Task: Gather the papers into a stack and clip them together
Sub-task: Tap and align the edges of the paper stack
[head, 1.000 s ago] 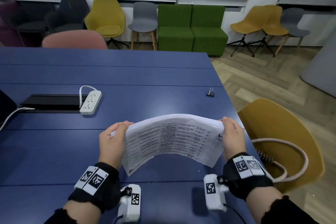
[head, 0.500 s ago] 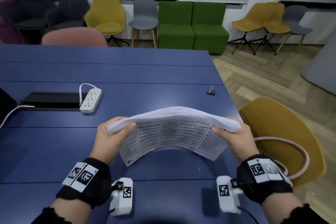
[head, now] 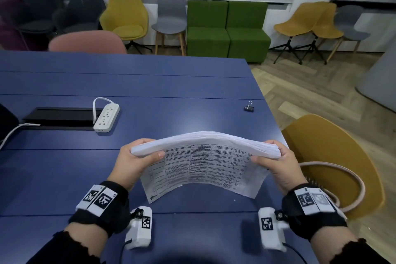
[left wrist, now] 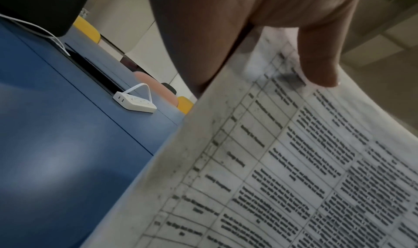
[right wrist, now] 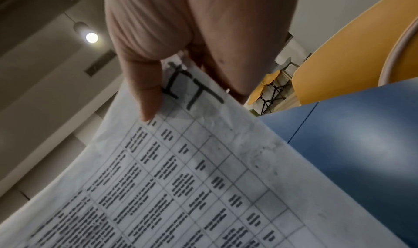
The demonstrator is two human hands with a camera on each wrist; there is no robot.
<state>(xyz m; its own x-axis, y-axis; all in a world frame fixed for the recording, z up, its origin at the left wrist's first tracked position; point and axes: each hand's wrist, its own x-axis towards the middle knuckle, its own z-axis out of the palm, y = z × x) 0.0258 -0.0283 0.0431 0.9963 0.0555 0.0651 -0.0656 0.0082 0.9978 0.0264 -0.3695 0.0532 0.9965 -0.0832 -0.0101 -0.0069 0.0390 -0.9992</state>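
Item: papers (head: 205, 156), one gathered stack, held above the blue table (head: 171, 83), arched upward at the middle. Since a second ago I have tipped its top edge toward me, from near upright to almost flat. Judged: sheets squared, clipping next.
Item: my left hand (head: 132, 162), thumb on the printed face, fingers behind, clamped on the left end.
Item: my right hand (head: 278, 165), pinching the right end likewise.
Item: binder clip (head: 249, 106), untouched, well apart, far right of table.

Black frilled sleeves (head: 70, 248), black wrist straps (head: 100, 208) bearing white square-coded tags (head: 311, 199) — white camera blocks (head: 140, 229) slung beneath, thin dark cables trailing.
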